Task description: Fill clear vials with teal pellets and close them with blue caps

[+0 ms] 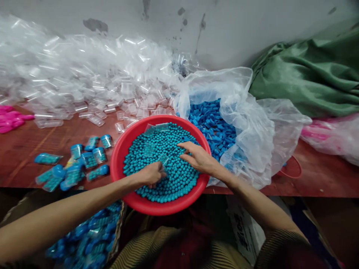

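A red basin (117,157) full of small teal beads (176,183) stands at the table's front edge. My left hand (153,174) is closed around a small clear plastic container (165,160), low over the beads. Its lower fingers are partly hidden. My right hand (198,157) reaches in over the right side of the basin, thumb and fingers apart. Just beyond its fingertips lie blue caps (191,141) at the basin's inner edge. More clear containers (148,149) rest on the beads.
Clear containers (98,82) are heaped along the wall. A plastic bag (249,123) holds many blue caps (213,127). Filled, blue-capped containers (74,173) lie at left; more fill a box (89,239) below. Green cloth (308,78) and a red strainer (293,167) are at right.
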Tool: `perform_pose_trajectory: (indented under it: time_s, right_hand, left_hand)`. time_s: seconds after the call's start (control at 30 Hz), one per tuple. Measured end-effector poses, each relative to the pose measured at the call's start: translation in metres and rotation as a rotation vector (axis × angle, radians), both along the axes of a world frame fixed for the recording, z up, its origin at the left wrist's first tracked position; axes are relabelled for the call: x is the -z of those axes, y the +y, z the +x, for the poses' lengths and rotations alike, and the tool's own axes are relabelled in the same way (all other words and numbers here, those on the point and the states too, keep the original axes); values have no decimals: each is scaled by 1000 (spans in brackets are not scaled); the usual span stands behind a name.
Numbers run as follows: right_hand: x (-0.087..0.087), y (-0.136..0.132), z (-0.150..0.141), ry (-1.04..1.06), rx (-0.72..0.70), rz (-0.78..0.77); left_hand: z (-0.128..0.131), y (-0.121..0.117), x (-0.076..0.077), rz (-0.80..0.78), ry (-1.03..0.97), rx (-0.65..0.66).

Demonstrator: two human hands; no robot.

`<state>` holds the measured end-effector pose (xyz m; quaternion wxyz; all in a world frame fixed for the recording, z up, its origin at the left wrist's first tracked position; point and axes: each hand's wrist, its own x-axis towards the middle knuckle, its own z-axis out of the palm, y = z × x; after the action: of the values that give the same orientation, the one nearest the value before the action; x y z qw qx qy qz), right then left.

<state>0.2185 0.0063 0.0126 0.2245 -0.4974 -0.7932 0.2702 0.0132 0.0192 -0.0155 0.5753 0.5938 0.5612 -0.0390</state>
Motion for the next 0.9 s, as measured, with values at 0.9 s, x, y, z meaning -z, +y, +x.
perform_pose_trajectory:
  time_s: [0.9]
  right_hand:
    - [-13, 26, 4, -527, -137, -40]
  left_hand:
    - [-5, 15, -1, -234, -808, -390]
